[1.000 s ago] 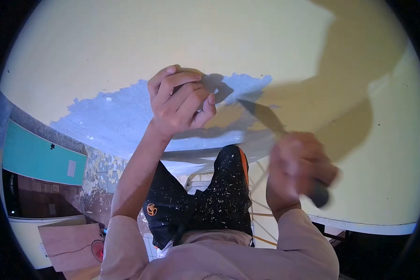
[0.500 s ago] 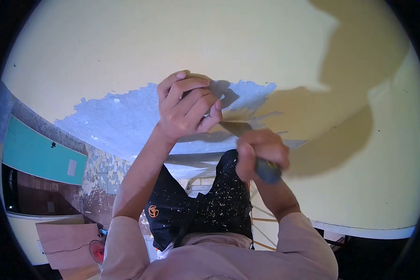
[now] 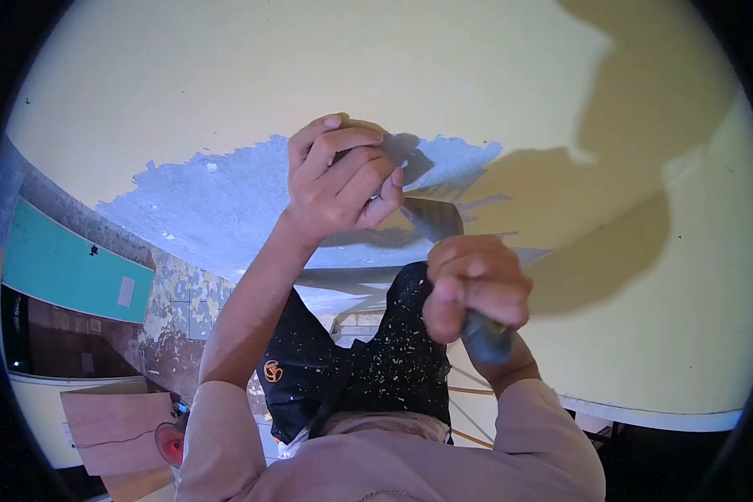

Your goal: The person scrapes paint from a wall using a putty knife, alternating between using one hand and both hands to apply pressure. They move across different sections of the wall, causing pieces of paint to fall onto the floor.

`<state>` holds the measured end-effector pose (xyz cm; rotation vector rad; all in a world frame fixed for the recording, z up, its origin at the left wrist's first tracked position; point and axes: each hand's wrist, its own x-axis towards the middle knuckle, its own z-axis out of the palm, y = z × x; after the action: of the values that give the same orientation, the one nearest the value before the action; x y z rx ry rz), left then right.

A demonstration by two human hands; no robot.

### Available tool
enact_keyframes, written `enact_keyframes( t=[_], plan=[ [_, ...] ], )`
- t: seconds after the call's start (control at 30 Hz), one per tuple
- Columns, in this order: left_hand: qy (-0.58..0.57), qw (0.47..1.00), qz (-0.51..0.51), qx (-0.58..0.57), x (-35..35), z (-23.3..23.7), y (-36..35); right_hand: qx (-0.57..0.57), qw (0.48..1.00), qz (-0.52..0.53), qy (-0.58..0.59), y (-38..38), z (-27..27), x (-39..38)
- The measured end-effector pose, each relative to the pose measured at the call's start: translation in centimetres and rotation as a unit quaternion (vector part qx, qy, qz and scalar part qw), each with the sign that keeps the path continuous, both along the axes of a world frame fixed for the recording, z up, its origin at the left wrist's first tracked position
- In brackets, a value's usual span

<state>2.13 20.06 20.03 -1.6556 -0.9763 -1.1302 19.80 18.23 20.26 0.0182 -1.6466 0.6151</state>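
My right hand is wrapped round the dark handle of a paint scraper. Its wide metal blade points up and left toward the wall, with its edge close to my left fingertips. My left hand is raised before the wall with its fingers curled in; what they hold, if anything, is hidden. Behind both hands, yellow paint borders a ragged bare grey-blue patch on the wall. Pale flakes are scattered over my black trousers.
To the lower left are a turquoise panel, a brown board and a round red object. The floor there is blotched with peeling colour. Shadows of my head and arms fall across the wall on the right.
The right hand has shifted slightly right and down with the scraper, and more of the blade shows. My left hand has risen slightly, its fingers still curled.
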Motion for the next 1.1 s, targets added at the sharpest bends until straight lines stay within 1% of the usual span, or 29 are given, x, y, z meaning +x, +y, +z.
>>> enact_keyframes(
  t=[0.03,0.07,0.13,0.17,0.2,0.23,0.27,0.3,0.33,0.4,0.43,0.53,0.57,0.63,0.67,0.7,0.73,0.8,0.87,0.9,0.93,0.97,1.0,1.03,1.07,1.1],
  plan=[
    [-0.003,1.000,-0.001,0.001,0.1,-0.1,-0.1,-0.004,1.000,-0.001,-0.002,-0.4,0.2,0.9],
    [-0.003,1.000,-0.004,0.001,0.1,-0.1,-0.1,0.008,0.998,0.004,0.069,-0.7,0.5,1.7],
    [-0.004,1.000,-0.002,0.002,0.1,-0.1,0.0,0.045,0.977,0.020,0.208,-0.3,1.2,2.6],
    [-0.008,1.000,-0.002,-0.003,0.2,-0.2,-0.1,0.044,0.977,0.020,0.206,0.0,0.7,2.3],
    [-0.010,1.000,-0.004,-0.005,0.2,-0.2,-0.2,0.018,0.992,-0.041,0.122,0.4,-0.1,1.6],
    [-0.007,1.000,-0.002,-0.004,0.2,-0.2,-0.2,-0.010,0.994,-0.104,0.038,0.7,-0.7,1.1],
    [-0.002,1.000,0.000,0.000,0.3,-0.1,-0.2,0.055,0.988,-0.133,0.058,1.1,-0.4,0.6],
    [-0.001,1.000,-0.001,0.005,0.3,0.0,-0.1,0.060,0.987,-0.134,0.060,0.9,0.3,1.2],
    [-0.007,1.000,0.001,-0.006,0.5,-0.2,-0.4,0.014,0.993,-0.075,0.092,0.0,1.2,2.6],
    [-0.007,1.000,0.006,-0.004,0.1,0.1,-0.1,-0.060,0.983,0.054,0.164,-0.6,2.8,4.0],
    [-0.008,1.000,0.003,-0.004,0.2,-0.1,-0.1,-0.061,0.983,0.058,0.162,-0.2,2.4,3.5],
    [-0.009,1.000,-0.001,-0.007,0.3,-0.2,-0.3,0.040,0.998,-0.020,0.040,1.5,-0.4,1.5],
    [-0.008,1.000,0.003,-0.006,0.3,-0.2,-0.3,0.042,0.998,-0.021,0.041,1.5,-0.2,1.9],
    [-0.014,1.000,0.004,-0.012,0.6,-0.5,-0.5,-0.005,0.984,-0.153,0.092,0.7,0.3,3.5],
    [-0.015,1.000,0.007,-0.004,0.4,-0.2,-0.2,-0.013,0.983,-0.014,0.180,0.5,0.6,4.0],
    [-0.016,1.000,0.011,-0.005,0.3,-0.2,-0.2,-0.028,0.957,0.126,0.259,0.1,0.7,4.4],
    [-0.013,1.000,0.008,-0.001,0.3,-0.2,-0.1,-0.029,0.957,0.128,0.259,0.2,0.6,3.9],
    [-0.009,1.000,0.001,0.000,0.3,-0.2,-0.2,0.021,0.990,0.029,0.137,0.5,-0.3,2.1],
    [-0.005,1.000,0.005,-0.003,0.3,-0.1,-0.2,0.077,0.995,-0.070,0.009,0.9,-0.9,1.0],
    [-0.008,1.000,0.003,-0.010,0.5,-0.5,-0.5,0.070,0.995,-0.071,0.006,0.1,-0.8,1.4],
    [-0.007,1.000,0.004,-0.006,0.4,-0.4,-0.3,0.052,0.989,-0.058,0.123,-0.6,-0.4,1.9],
    [-0.008,1.000,0.008,0.001,0.3,-0.3,0.0,0.035,0.970,-0.040,0.237,-1.1,0.3,2.4],
    [-0.010,1.000,0.010,-0.002,0.2,-0.3,-0.1,0.004,0.963,0.066,0.261,-1.3,0.8,3.3],
    [-0.008,1.000,0.009,-0.001,0.1,-0.2,0.0,0.003,0.963,0.067,0.261,-1.0,0.8,3.1],
    [-0.007,1.000,0.006,-0.003,0.2,-0.3,-0.1,0.014,0.996,-0.056,0.072,-0.4,0.9,2.8],
    [-0.007,1.000,0.002,-0.004,0.3,-0.3,-0.2,0.024,0.977,-0.176,-0.120,-0.2,0.9,2.8]
  ],
)
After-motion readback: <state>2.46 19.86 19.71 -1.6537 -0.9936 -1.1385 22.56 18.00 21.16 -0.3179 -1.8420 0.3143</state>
